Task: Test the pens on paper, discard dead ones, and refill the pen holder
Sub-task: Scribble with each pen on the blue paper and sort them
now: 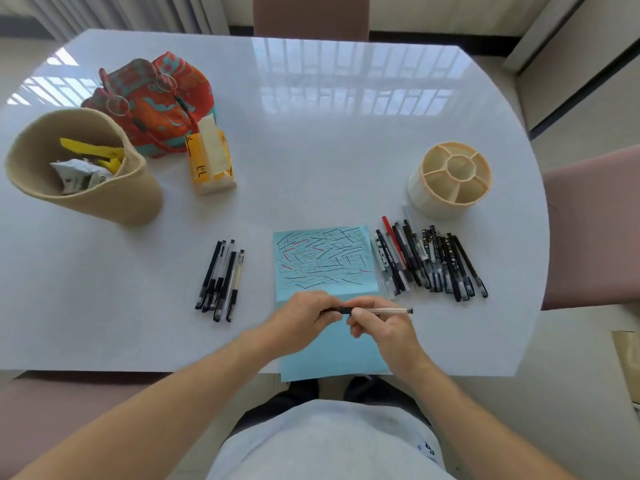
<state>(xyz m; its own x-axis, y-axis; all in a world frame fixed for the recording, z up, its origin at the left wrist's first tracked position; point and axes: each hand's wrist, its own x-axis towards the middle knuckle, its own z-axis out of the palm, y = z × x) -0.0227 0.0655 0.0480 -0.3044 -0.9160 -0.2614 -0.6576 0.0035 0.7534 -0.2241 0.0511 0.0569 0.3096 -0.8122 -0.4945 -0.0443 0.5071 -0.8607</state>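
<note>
Across the worktop (329, 140): glossy and bare between groups; a dropped pen would roll and mix the piles.
Blue paper (323, 261): crowded with strokes; a faint new mark could be misread as dead.
Pen holder (450, 180): empty, far right.
Right pile (429, 261): many pens, near the paper.
Left pile (221, 278): a few pens, apart.
Hands: left hand (304, 320) and right hand (377, 323) both closed on one pen (388, 310), held level over the paper's near edge; cap end hidden, could slip.
</note>
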